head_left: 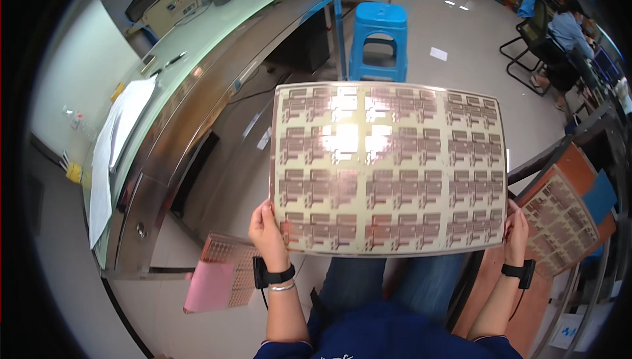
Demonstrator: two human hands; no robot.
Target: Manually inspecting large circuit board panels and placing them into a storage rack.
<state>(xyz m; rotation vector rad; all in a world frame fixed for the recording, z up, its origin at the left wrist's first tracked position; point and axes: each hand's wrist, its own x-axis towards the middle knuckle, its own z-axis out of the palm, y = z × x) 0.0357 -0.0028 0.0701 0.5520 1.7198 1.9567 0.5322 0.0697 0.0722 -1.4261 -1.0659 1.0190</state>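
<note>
Circuit sheet (388, 168) held up by 2 hands, left (268, 230), right (515, 227).

Fingers of both hands (thumbs aside) hidden behind the circuit sheet (390, 168).

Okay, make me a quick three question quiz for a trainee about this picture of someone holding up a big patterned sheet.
1. True or false: both hands grip the patterned sheet.
2. Which colour is the plastic stool beyond the sheet? A red, B blue, C white.
3. What lies on the stack at the person's right?

Key: 1 true, the left hand and right hand hold its lower corners. 2 B. 3 another patterned sheet.
</note>
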